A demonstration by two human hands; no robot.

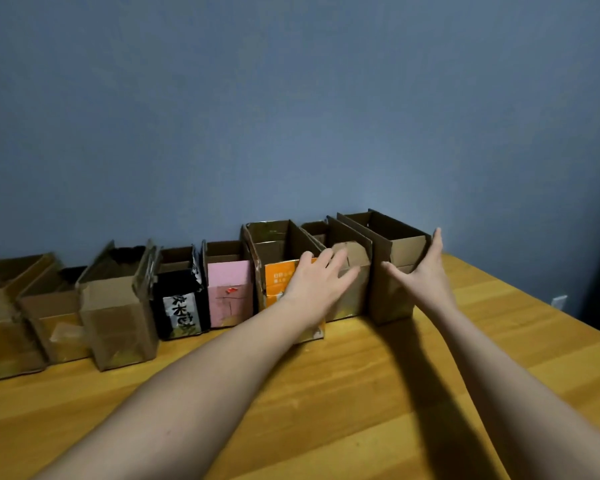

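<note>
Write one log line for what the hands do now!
left hand open, at orange-fronted cardboard box | right hand open, against rightmost brown cardboard box | nothing gripped

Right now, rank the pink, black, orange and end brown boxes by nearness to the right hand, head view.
1. End brown box, at the right hand.
2. Orange box, left of it.
3. Pink box, further left.
4. Black box, beyond that.

Dim and cool, with soft sheen on the table [361, 393]. Lit from the right: broad dark shadow left of the right arm [499, 375]. Slightly blurred at the left hand [317, 282]; bent at the edges.
</note>
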